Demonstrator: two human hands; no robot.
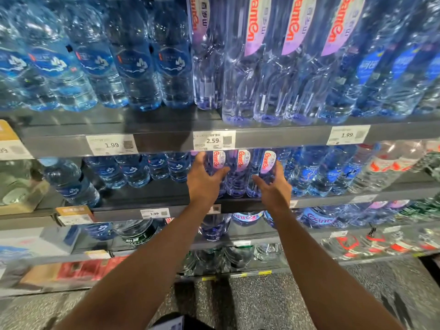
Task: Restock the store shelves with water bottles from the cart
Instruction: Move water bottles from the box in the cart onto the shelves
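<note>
Clear plastic water bottles (238,173) with a violet tint and pink-lilac labels in red lettering stand in a group of three at the front edge of the second shelf (250,203), right under the 2.59 price tag (213,140). Bases look purple-blue, bodies ribbed and see-through.

Left hand (204,178) is cupped round the leftmost bottle of the three, thumb reaching across toward the middle one, fingers wrapped on its far left side: grasping it. Right hand (273,184) is curled round the rightmost bottle, fingers on its right side, thumb pointing in toward the middle one: also grasping. Both forearms reach up from the bottom edge of the view.

Same brand, bigger bottles (259,67), fill the top shelf (166,139) directly above, front row flush with the shelf edge. Blue-labelled bottles (133,60) sit to the left on the top shelf, set back from the edge, and more of them stand left of the hands on the second shelf. A lone blue-capped bottle (71,182) stands near the left end of the second shelf. Deeper blue labelled bottles (333,172) stand just right of the hands, then red-labelled clear ones (390,165) toward the right end. Lower shelves hold more bottles, blurred. Speckled grey floor (273,306) below.
</note>
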